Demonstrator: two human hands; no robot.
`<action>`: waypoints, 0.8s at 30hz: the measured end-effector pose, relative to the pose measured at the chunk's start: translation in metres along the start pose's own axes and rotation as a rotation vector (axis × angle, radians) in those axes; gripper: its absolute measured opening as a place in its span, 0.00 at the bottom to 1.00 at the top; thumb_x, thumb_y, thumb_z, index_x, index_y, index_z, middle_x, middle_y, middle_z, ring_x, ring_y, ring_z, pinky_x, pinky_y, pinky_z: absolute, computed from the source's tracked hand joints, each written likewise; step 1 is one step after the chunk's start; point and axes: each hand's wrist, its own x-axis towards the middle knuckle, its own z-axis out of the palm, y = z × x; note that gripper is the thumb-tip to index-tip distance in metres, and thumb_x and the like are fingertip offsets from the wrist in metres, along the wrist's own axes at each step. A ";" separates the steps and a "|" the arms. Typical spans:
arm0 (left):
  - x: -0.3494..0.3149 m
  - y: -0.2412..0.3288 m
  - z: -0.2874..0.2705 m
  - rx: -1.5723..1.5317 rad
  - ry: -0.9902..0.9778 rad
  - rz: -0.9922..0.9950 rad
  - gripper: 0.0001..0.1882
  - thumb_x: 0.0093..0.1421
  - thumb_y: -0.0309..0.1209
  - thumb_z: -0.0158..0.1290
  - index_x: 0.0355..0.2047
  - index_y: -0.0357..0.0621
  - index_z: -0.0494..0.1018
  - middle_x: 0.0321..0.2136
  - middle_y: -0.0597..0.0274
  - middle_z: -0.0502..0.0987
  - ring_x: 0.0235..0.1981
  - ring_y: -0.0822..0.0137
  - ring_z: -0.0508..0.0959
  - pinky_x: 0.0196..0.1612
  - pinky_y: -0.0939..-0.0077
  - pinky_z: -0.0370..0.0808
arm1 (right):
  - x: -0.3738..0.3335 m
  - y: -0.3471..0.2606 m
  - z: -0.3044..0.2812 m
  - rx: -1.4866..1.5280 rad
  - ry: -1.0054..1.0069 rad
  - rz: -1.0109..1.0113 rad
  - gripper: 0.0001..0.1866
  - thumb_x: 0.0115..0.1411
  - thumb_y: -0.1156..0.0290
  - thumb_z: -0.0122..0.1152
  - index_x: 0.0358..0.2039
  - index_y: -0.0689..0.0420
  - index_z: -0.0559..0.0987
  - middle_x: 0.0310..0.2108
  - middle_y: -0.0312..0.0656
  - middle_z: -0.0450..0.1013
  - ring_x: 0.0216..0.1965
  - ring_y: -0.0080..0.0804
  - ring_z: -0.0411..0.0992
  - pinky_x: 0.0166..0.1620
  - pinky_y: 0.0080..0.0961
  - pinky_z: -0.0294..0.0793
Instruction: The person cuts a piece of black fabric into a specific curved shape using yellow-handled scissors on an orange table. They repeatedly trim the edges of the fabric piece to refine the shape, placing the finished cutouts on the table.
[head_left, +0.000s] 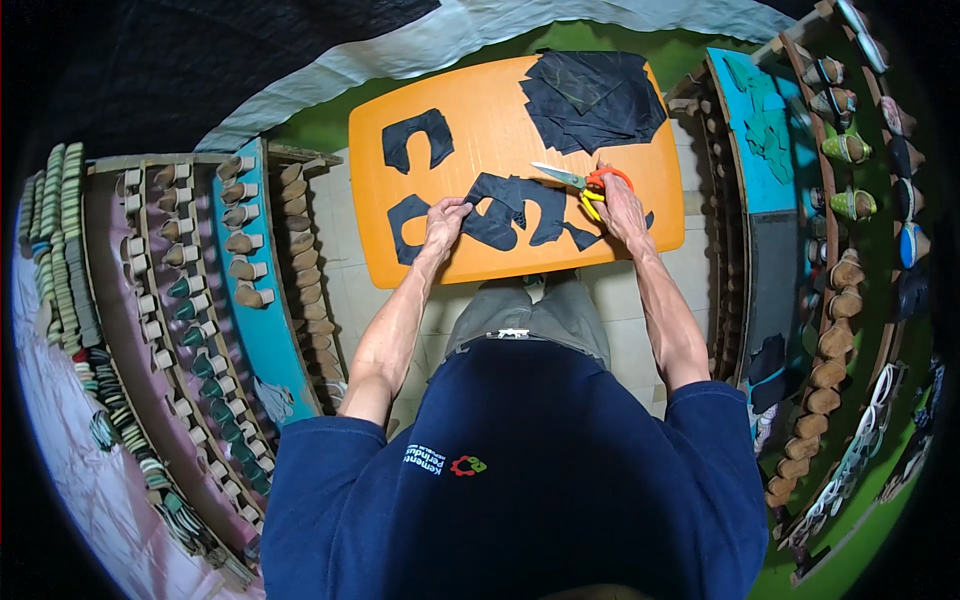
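My left hand [446, 222] pinches the left edge of a black fabric piece [490, 225] lying over the near middle of the orange table [470, 120]. In my right hand [622, 208] is a pair of scissors [585, 182] with orange and yellow handles. Their blades are parted and point left, just above the fabric. A curved cut-out [418, 140] lies at the far left, and another dark piece [406, 228] rests beside my left hand. Small black scraps [582, 236] sit near my right wrist.
A pile of black fabric [592, 100] covers the table's far right corner. Racks of shoe lasts [190, 270] flank the table on the left, with more lasts [828, 375] and shoes [850, 204] on the right. A blue board [755, 130] holding green scraps stands right of the table.
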 end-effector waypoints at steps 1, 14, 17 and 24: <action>-0.003 0.001 -0.001 0.006 -0.005 -0.022 0.18 0.58 0.25 0.62 0.48 0.35 0.73 0.35 0.61 0.81 0.33 0.72 0.79 0.40 0.81 0.75 | -0.004 -0.002 0.004 -0.001 -0.007 -0.002 0.23 0.57 0.70 0.66 0.52 0.58 0.70 0.46 0.52 0.75 0.49 0.53 0.73 0.51 0.43 0.74; -0.049 -0.010 0.013 -0.372 -0.011 -0.147 0.43 0.57 0.13 0.53 0.70 0.57 0.54 0.40 0.59 0.72 0.40 0.65 0.80 0.42 0.65 0.83 | -0.110 -0.059 0.073 0.673 0.119 0.711 0.24 0.60 0.51 0.68 0.41 0.60 0.76 0.30 0.39 0.77 0.31 0.31 0.77 0.35 0.31 0.77; -0.066 -0.019 0.026 -0.484 0.034 -0.221 0.48 0.57 0.11 0.52 0.72 0.61 0.47 0.48 0.54 0.71 0.47 0.60 0.77 0.49 0.54 0.79 | -0.099 -0.101 0.077 1.151 -0.043 0.883 0.25 0.61 0.48 0.67 0.39 0.59 0.73 0.29 0.41 0.76 0.28 0.25 0.77 0.32 0.21 0.79; -0.096 -0.038 0.031 -0.597 0.085 -0.253 0.51 0.56 0.11 0.53 0.73 0.57 0.40 0.53 0.49 0.67 0.51 0.56 0.76 0.53 0.54 0.79 | -0.077 -0.126 0.099 1.308 -0.011 0.863 0.19 0.57 0.70 0.73 0.37 0.56 0.67 0.30 0.38 0.74 0.31 0.27 0.78 0.35 0.23 0.82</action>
